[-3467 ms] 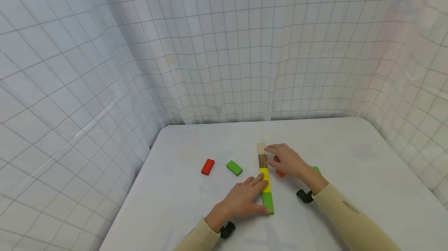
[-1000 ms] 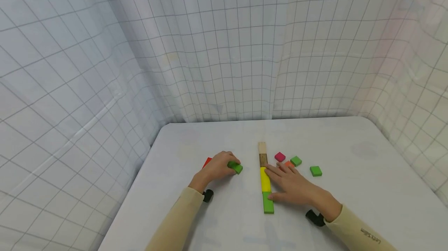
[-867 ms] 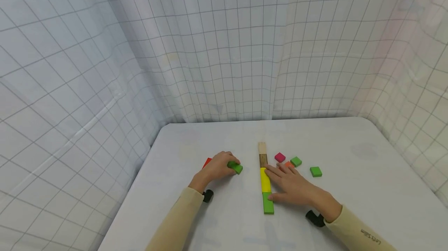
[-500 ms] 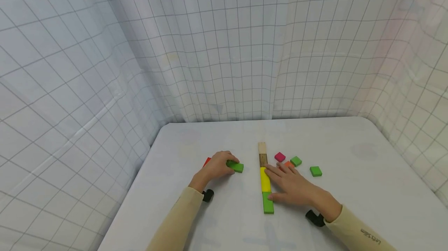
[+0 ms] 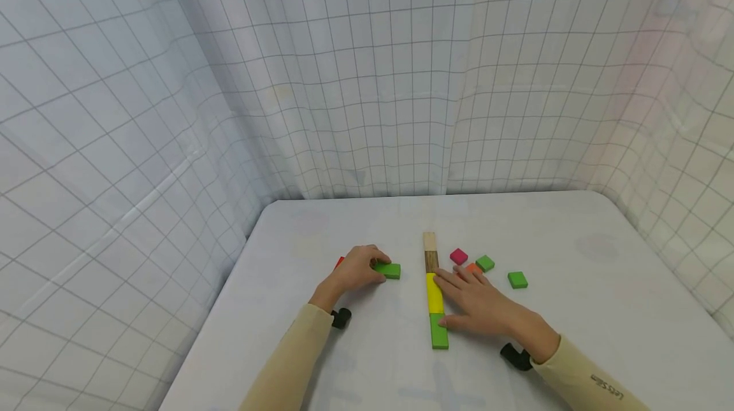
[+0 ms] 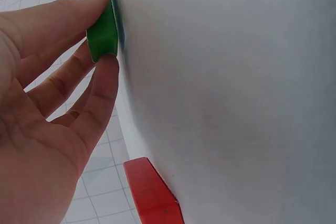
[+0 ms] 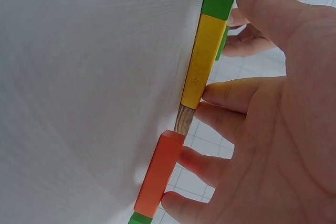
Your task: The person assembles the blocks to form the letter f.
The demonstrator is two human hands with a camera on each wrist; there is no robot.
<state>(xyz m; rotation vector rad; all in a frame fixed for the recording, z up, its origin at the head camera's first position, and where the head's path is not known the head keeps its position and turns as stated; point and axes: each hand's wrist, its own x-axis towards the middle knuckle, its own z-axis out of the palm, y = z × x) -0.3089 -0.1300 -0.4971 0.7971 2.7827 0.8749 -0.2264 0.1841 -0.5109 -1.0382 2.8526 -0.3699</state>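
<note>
My left hand (image 5: pixel 357 267) pinches a green block (image 5: pixel 390 271) between thumb and fingers, left of a row of blocks. In the left wrist view the thumb is on one side of that green block (image 6: pixel 102 30) and fingertips are at its end. My right hand (image 5: pixel 478 302) lies with fingers spread along the row's right side, its thumb on the green end block (image 5: pixel 439 334) and its index fingertip at the yellow section (image 5: pixel 434 293). Beyond these the row continues with a brown wood-grained block (image 5: pixel 431 262) and a pale block (image 5: pixel 429 241). An orange block (image 7: pixel 159 174) sits under the right fingers.
A red block (image 6: pixel 152 190) lies by the left hand, mostly hidden by it in the head view. Right of the row are a pink block (image 5: pixel 459 256) and two small green blocks, one nearer (image 5: pixel 485 263), one farther right (image 5: pixel 518 280). Checked curtains (image 5: pixel 367 79) surround the white table (image 5: pixel 275 232).
My left hand has left the row, taken hold of the green block and turned it from slanted to nearly sideways. My right hand has come nearer along the row, then stayed still.
</note>
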